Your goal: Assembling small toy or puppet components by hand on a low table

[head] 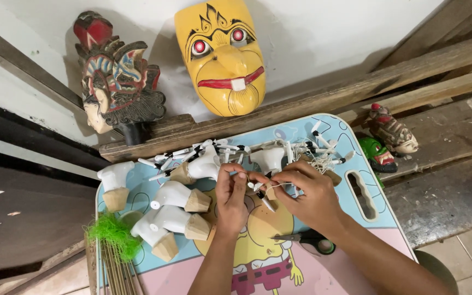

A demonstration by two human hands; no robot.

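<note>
White string (258, 183) pinched taut between both hands, above middle of cartoon table (356, 218). Left hand (230, 199) fingers closed on string end; right hand (310, 194) closed on other end. White puppet torsos (178, 196) just left. Scissors (310, 240) near right wrist. Yellow mask (222, 54) against wall behind.

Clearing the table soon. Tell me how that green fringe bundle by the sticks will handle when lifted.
The green fringe bundle looks like thin loose strands, so probably floppy and very light. Strands may shed or snag on the sticks under it. Being soft, it is unlikely to roll or break.
</note>
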